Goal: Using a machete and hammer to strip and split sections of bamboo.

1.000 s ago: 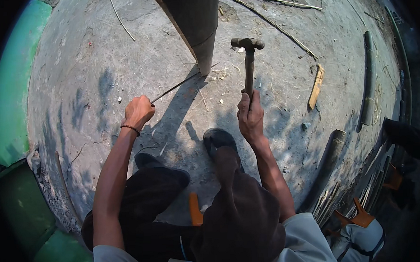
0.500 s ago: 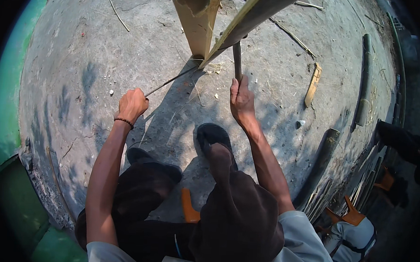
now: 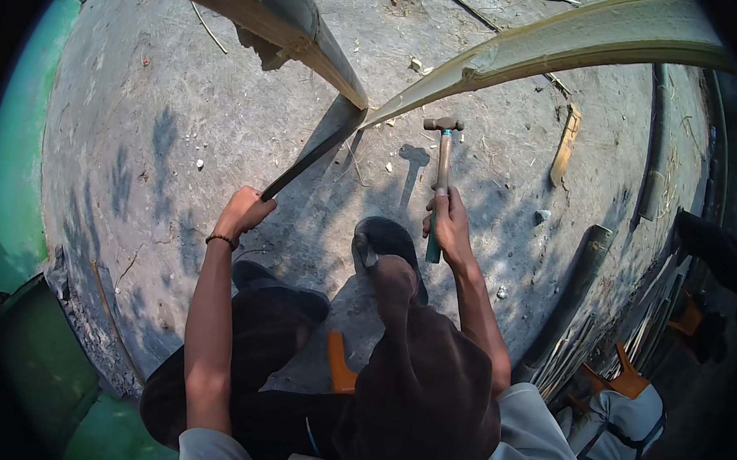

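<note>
My left hand [image 3: 244, 213] is closed round the near end of a long dark blade [image 3: 312, 158], which looks like a large knife. Its far end meets the spot where two split bamboo pieces come together. The left bamboo half [image 3: 331, 61] is dark outside and leans up to the upper left. The right half [image 3: 544, 58], its pale inner side showing, curves away to the upper right. In my right hand [image 3: 450, 224] is a hammer [image 3: 445, 161] with a wooden handle and green grip; its head is apart from blade and bamboo, casting a shadow.
A bamboo offcut [image 3: 566, 146] lies on the concrete ground [image 3: 249, 132] to the right, with dark poles [image 3: 655, 145] beyond. A bamboo pole [image 3: 569, 295] and thin strips [image 3: 569, 353] sit nearer. Another person [image 3: 629, 419] is at lower right, by orange stools [image 3: 627, 377].
The bamboo halves have spread wider apart, the right one swinging rightward. My right hand has drawn the hammer back toward me, clear of the bamboo. The blade now shows its broad side.
</note>
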### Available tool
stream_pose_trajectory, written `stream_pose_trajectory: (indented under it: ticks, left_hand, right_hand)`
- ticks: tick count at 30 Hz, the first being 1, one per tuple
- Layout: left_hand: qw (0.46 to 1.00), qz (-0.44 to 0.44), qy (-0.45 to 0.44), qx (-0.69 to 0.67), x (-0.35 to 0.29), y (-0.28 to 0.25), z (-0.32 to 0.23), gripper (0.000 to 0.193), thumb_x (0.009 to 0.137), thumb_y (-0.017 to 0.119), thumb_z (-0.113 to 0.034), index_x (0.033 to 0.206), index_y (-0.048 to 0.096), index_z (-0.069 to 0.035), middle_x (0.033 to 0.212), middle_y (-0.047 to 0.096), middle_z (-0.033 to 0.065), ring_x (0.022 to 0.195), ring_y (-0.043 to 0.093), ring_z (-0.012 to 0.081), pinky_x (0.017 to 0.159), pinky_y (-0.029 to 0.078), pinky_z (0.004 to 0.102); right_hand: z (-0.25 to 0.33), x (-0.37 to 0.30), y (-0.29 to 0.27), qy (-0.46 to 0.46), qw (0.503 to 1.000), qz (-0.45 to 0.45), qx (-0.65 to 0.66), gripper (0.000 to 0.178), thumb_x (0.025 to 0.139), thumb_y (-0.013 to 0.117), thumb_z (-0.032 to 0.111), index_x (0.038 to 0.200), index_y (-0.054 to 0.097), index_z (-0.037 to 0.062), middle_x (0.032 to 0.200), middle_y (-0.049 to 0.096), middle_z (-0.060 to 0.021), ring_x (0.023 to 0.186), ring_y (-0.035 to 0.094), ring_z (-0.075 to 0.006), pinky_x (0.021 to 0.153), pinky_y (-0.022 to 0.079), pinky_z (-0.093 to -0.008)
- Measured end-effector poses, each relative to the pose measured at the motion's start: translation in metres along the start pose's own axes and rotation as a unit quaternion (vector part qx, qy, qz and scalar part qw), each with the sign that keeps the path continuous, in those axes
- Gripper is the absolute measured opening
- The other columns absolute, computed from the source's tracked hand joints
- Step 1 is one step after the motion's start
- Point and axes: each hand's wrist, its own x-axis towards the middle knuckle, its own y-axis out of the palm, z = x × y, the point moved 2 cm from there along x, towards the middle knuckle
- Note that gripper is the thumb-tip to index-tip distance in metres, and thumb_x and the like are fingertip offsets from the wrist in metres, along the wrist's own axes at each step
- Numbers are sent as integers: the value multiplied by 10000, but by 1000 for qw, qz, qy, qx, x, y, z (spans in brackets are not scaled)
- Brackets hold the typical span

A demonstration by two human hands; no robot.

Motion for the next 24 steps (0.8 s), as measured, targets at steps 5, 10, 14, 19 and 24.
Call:
stream_pose_trajectory:
  ticks: [5, 10, 14, 19, 24]
  left_hand:
    - [983, -150, 36, -99, -56, 65, 92, 426, 870, 700, -342, 598, 523, -65, 530, 509, 13, 452, 462, 99, 429, 360, 326]
    - [909, -214, -129, -334, -121, 73, 99, 458, 917, 699, -392, 621, 483, -116, 495, 434, -32, 367, 407, 82, 362, 301, 281]
    - [827, -233, -137, -493, -157, 33, 31, 485, 907, 699, -439, 625, 449, -134, 481, 382, -49, 347, 374, 74, 343, 285, 257]
    - [819, -259, -68, -507, -219, -20, -6, 473, 928, 680, -418, 624, 443, -145, 473, 363, -63, 334, 337, 61, 333, 269, 259]
    - [812, -254, 40, -524, -238, -3, 58, 332, 877, 756, -351, 834, 570, -80, 624, 508, -11, 423, 446, 83, 394, 362, 255]
  right_hand:
    - [43, -48, -34, -130, 971, 65, -192, 349, 977, 635, 203, 1261, 592, 4, 1094, 658, -169, 1012, 676, -268, 818, 547, -376]
    - [266, -94, 89, -676, 726, 81, -98, 1064, 647, 889, 418, 1516, 320, 192, 1462, 392, -198, 1374, 378, -374, 1107, 348, -526]
    - [271, -94, 188, -759, 633, 66, -141, 635, 794, 753, 251, 1366, 488, 172, 1149, 601, -95, 1081, 570, -273, 962, 427, -533]
    - [271, -85, 222, -761, 624, 86, -152, 357, 827, 689, 135, 1148, 538, 101, 884, 554, -65, 782, 661, -246, 595, 550, -368]
    - [286, -31, 218, -733, 622, 189, -201, 236, 883, 656, 56, 1111, 599, 35, 949, 653, -152, 815, 687, -307, 655, 578, -394]
